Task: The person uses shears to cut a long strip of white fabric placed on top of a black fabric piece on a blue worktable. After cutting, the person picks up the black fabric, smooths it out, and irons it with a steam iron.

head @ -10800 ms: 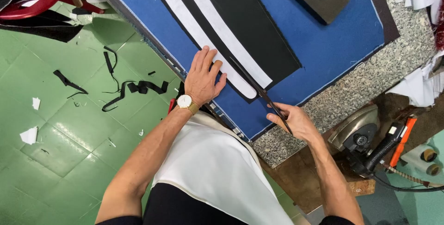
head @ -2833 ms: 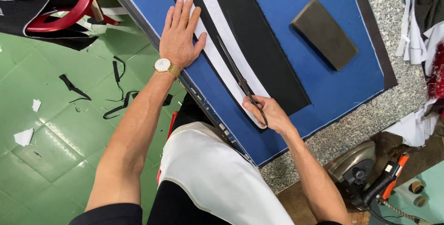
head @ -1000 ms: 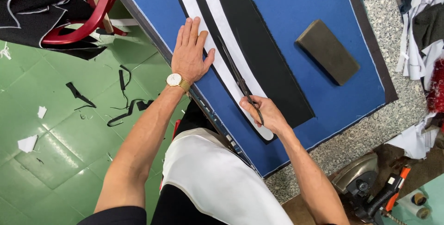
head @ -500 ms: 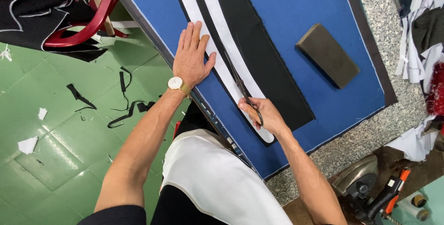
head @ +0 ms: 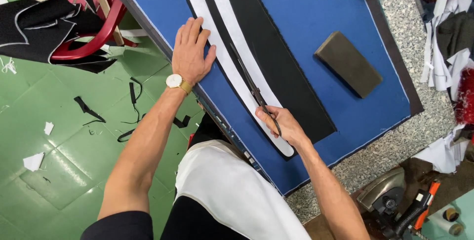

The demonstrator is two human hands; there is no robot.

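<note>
Two hands work along one line: your right hand [head: 284, 124] holds the scissors [head: 254, 89], whose blades point up and away from you along the black fabric [head: 276, 57] between the two white pattern strips [head: 232, 67]. Your left hand [head: 190, 52] lies flat with fingers spread on the left strip, further up that same long diagonal on the blue table cover [head: 326, 18].

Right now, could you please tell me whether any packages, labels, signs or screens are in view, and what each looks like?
None that I can make out.
Wristwatch: on the left hand's wrist, round pale dial, gold-coloured band; it is the nearest thing to a display.
Dark rectangular block: on the blue table cover, plain, no label visible.
</note>
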